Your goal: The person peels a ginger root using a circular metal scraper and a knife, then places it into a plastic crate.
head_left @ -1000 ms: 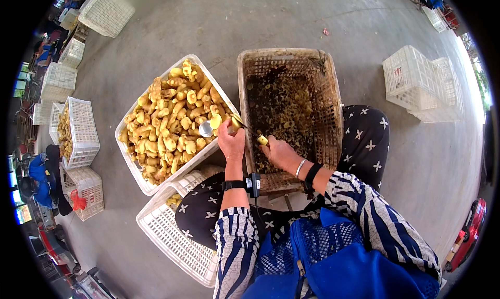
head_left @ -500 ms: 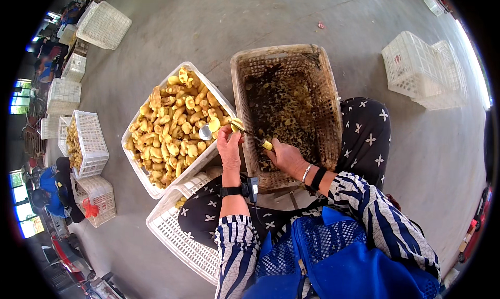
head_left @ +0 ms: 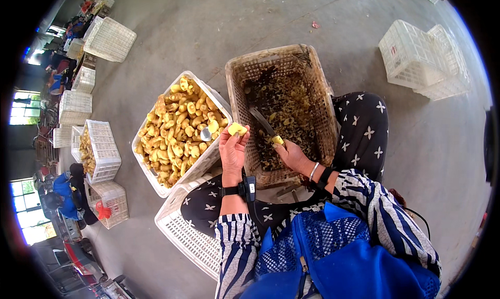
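- Here's the left hand (head_left: 232,151), fingers pinching a yellow ginger piece (head_left: 237,129); a pale face shows, so a cut looks done, though whether this piece needs more I can't tell.
- It sits right at the ends of those fingers, between the right edge of the white crate (head_left: 197,172) and the left edge of the stained crate (head_left: 327,116).
- Right hand (head_left: 295,158): fingers wrapped round the knife (head_left: 264,122), blade apart from the piece, over the stained crate.
- Scraps (head_left: 291,109) litter that crate's bottom; plenty's trimmed, I'd judge, with ginger roots (head_left: 169,135) heaped in the white one.
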A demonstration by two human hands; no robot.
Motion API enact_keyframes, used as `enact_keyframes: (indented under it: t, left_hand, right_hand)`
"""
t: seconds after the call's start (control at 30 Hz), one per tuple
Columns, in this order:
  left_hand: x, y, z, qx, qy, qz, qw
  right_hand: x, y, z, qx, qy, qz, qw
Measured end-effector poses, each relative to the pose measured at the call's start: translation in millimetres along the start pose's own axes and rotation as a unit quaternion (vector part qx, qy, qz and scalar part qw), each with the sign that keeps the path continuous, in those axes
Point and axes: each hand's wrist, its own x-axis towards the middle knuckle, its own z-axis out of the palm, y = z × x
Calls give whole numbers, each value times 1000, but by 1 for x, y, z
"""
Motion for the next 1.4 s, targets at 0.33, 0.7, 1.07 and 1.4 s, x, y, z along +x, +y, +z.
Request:
enact_keyframes:
  t: [0.33,0.7,1.07,1.4]
  left_hand:
    - [-34,22,9,4,-52,25,998]
    - [-64,45,32,17,-96,60,993]
    - [-76,52,23,-14,-114,50,992]
    - [-77,54,29,21,-115,89,989]
  right_hand:
    - [-38,-54,-33,140,-164,16,976]
    - [-84,-87,-47,-16,-163,-84,983]
    - [-92,-83,-54,-121,-87,-235,960]
    - [-103,-98,-61,-94,-145,-189,967]
